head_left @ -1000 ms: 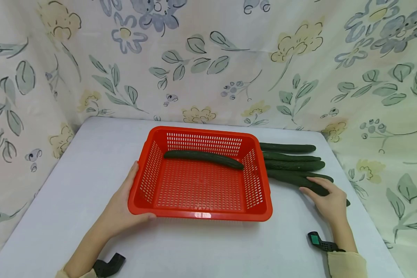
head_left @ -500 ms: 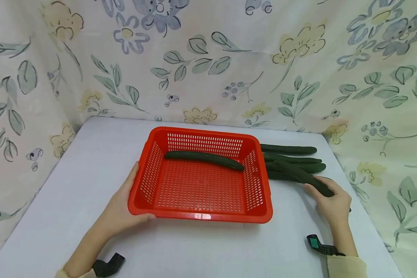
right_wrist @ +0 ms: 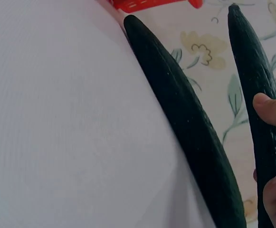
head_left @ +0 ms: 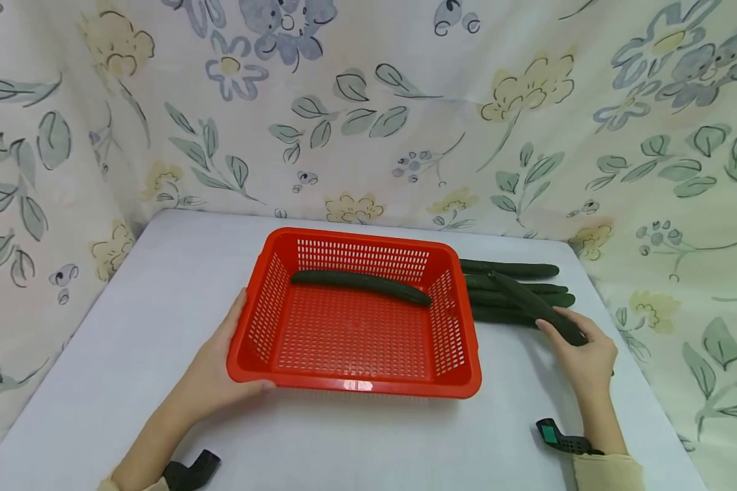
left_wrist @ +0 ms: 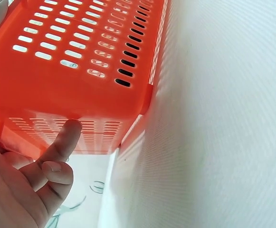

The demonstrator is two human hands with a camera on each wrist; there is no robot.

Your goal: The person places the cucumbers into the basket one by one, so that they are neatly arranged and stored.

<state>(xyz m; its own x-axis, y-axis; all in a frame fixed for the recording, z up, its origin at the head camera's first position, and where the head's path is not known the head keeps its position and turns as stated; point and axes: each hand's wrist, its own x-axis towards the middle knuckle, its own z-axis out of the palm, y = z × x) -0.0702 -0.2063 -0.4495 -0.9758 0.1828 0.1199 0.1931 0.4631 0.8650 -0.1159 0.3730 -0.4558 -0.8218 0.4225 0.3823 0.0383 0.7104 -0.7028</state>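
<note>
A red plastic basket (head_left: 356,387) with slotted walls stands on the table, and one long dark-green cucumber (head_left: 359,280) lies inside along its far side. At its near left corner, my left hand (head_left: 211,372) holds the basket, thumb along the front and fingers along the left side. In the left wrist view, a fingertip (left_wrist: 72,126) touches the outer wall. My right hand (head_left: 583,351) grips another cucumber (head_left: 531,303) near its closer end. This one tilts up over the others; in the right wrist view, the thumb (right_wrist: 271,109) presses on its side.
Several more cucumbers (head_left: 510,269) lie side by side to the right of the basket, their left ends hidden behind it. One cucumber (right_wrist: 180,109) rests on the white table (head_left: 344,443). A floral cloth (head_left: 368,136) hangs behind and at both sides.
My right hand has lifted the cucumber's far end off the row, swinging it up across the others. The left hand and basket have stayed in place.
</note>
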